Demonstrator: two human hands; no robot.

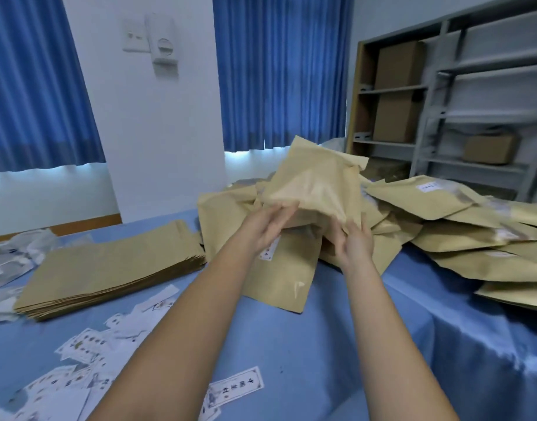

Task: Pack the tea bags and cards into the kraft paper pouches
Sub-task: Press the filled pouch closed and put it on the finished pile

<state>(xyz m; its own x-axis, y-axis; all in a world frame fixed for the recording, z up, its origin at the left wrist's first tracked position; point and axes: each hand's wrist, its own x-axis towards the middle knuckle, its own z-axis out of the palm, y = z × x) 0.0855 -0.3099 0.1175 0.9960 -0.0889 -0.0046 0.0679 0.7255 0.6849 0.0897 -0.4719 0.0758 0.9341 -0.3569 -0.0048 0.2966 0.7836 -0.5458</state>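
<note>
left hand (268, 227): grips pouch (317, 177) bottom edge | right hand (353, 240): pinches its corner | pouch: lifted over pile (461, 214) | stack (109, 268): flat, left; cards (88, 347) near

A stack of pouches (109, 268) lies on the table (321, 344) at centre left, with loose cards (88, 350) spread below it in the lower left. A heap of pouches (443, 226) covers the right side, and a raised pouch (315, 183) is at centre above the heap's left end. Shelves (479, 71) holding boxes (397, 65) stand in the upper right.
</note>
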